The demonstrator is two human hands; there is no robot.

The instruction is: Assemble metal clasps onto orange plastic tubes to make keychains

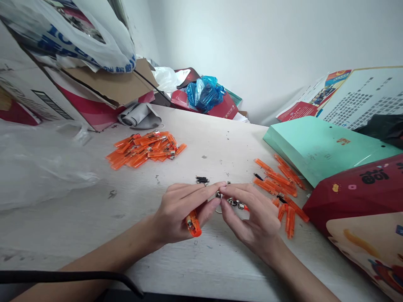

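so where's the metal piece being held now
In the head view, the metal piece is near the centre, between the left hand and the right hand, right of the orange piece the left holds.

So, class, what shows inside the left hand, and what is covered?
One end of an orange plastic piece sticks out of the left hand, which covers the rest. A small metal piece shows at the fingertips, partly hidden.

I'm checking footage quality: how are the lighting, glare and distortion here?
Head view: soft light on the wall, glints on the blue plastic bag; head view: apparent wide-angle stretching of the dark red bag at right; head view: the metal part between left hand and right hand shows little detail.
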